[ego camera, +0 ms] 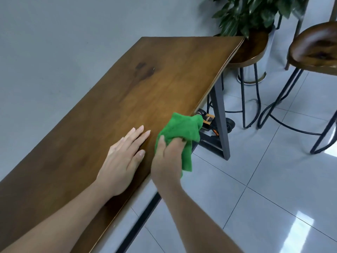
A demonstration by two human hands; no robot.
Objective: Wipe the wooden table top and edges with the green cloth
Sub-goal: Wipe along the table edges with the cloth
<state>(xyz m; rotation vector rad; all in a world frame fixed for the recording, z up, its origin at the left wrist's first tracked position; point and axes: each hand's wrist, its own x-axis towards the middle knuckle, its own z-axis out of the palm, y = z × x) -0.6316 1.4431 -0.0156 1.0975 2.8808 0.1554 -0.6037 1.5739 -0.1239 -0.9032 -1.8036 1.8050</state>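
Table [164, 70] beside grey wall [54, 42]; left hand [124, 156] flat, right grip [167, 157] clamped on green cloth [180, 128].

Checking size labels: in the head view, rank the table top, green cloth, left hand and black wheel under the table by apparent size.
1. table top
2. left hand and green cloth: alike, unranked; right hand hides part of it
3. black wheel

I see the left hand [124, 157] flat on the table [127, 84] near its right edge; the right hand [168, 159], just beside it, holds the cloth [180, 130] over that edge. Beyond stand a stool [250, 52], a second stool [313, 50] rightward, a plant [251, 13] behind.
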